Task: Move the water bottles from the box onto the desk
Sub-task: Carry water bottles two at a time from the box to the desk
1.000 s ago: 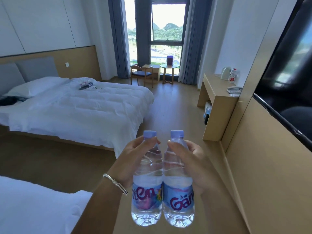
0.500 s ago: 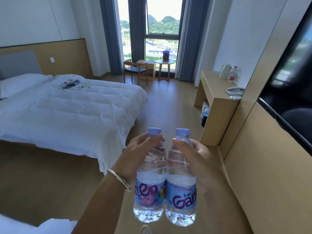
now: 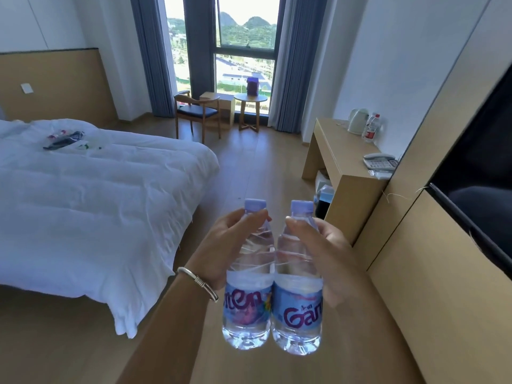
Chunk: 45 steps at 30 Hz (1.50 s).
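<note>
Carrying two bottles toward the desk; box out of view.

Left hand (image 3: 221,250) gripped the left bottle (image 3: 248,275), right hand (image 3: 327,256) gripped the right bottle (image 3: 297,281), both upright, touching side by side, held in the air. Versus a second earlier, the desk (image 3: 340,151) sat larger and nearer in view, so the walk-up was underway, with nothing set down yet. Right fingers mostly hidden behind the bottle. Items under the desk too dim to identify.
</note>
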### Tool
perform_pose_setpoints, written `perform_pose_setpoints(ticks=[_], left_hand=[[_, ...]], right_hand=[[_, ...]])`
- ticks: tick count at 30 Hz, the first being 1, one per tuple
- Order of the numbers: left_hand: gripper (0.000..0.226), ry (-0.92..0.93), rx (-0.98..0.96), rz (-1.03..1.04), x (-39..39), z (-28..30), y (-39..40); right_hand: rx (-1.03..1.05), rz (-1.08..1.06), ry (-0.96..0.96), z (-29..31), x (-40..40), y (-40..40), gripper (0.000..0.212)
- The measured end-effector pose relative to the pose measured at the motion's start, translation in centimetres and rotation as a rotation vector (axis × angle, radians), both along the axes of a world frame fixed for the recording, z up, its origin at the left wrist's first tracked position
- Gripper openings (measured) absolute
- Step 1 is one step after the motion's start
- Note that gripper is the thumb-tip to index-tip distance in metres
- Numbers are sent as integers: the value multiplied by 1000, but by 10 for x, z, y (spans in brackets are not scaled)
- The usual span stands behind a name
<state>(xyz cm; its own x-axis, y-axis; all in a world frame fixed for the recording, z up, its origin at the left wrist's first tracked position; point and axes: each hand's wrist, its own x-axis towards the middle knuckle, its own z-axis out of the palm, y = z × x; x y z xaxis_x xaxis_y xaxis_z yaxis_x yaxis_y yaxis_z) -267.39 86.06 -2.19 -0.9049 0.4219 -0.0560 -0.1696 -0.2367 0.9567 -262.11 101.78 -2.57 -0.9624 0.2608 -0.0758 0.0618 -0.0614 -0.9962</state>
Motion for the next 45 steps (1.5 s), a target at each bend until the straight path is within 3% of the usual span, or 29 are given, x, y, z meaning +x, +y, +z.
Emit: perform_pose_setpoints(ticks=[8,14,19,27,30,34,38,41,45], left_hand=[[27,-18,-24,3,-92,-5,55],[28,-8,-31,67,-172,-4,116],[22,-3,-26,121,-237,5,172],[27,21,-12,113,-317,3,244],[29,25,-36,95,-352,-1,259],[28,7,-13,71,-410,-8,274],[27,3,-2,51,-487,-14,283],[21,-1,36,28,-550,-14,283],[28,-15,61,26,-635,-12,275]], right_hand=[[-25,16,-20,-8,-93,57,24],[-10,105,5,-6,-183,120,45],[-7,148,35,3,-253,180,28],[-33,147,35,-1,-334,250,38],[-33,125,10,-8,-368,265,52],[-15,68,-12,-14,-422,278,35],[21,40,-24,-15,-492,285,43],[47,26,-32,-11,-554,285,36],[72,36,-34,-6,-636,278,38]])
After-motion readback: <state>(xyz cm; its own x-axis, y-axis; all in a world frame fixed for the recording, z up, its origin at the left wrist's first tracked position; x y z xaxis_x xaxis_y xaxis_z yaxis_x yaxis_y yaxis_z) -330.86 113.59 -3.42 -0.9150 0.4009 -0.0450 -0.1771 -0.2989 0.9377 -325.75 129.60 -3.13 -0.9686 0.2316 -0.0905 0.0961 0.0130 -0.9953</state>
